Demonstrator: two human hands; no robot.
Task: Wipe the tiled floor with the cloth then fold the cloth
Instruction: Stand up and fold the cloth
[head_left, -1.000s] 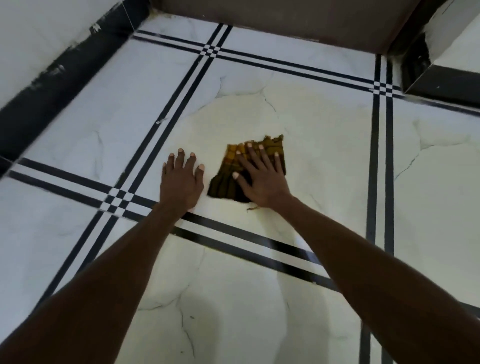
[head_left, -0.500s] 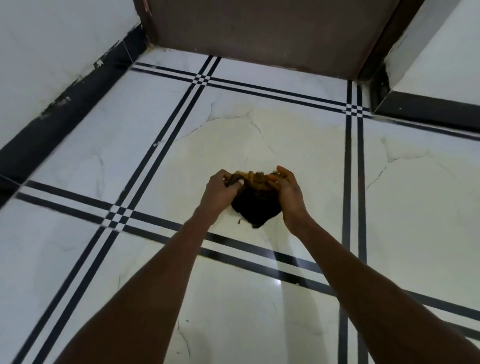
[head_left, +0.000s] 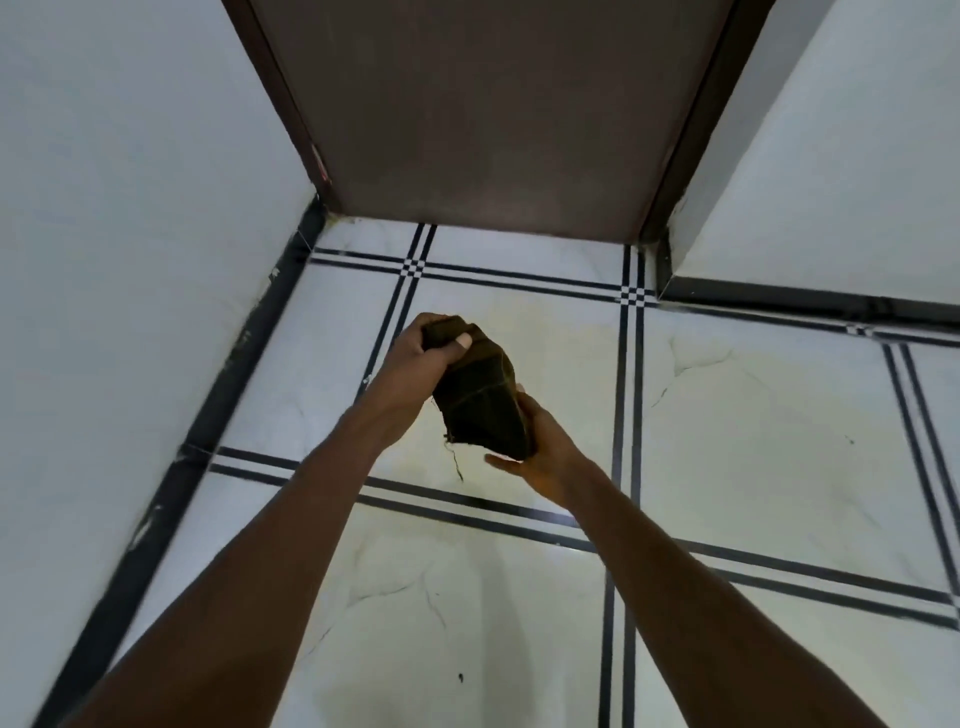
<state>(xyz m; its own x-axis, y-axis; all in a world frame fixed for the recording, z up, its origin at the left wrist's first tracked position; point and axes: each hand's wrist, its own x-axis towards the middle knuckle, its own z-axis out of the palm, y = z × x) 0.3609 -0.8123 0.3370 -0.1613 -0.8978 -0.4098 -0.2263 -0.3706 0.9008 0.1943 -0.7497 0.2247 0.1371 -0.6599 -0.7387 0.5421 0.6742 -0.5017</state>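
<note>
The cloth (head_left: 480, 402) is a dark brown and yellow checked rag, bunched and held in the air above the tiled floor (head_left: 727, 415). My left hand (head_left: 421, 358) grips its upper end, thumb pressed over the fabric. My right hand (head_left: 540, 452) holds the lower edge from beneath, with the fingers hidden behind the cloth. A loose thread hangs from the cloth's bottom corner. The floor is white marble-look tile with double black lines.
A brown door (head_left: 493, 114) stands shut straight ahead. White walls with black skirting close in on the left (head_left: 130, 260) and at the right (head_left: 857, 182). A small dark speck (head_left: 460, 677) lies on the near tile.
The cloth was flat on the floor under my right hand, then both hands gathered it. Now it is lifted off the tiles, and the view has tilted up toward the door.
</note>
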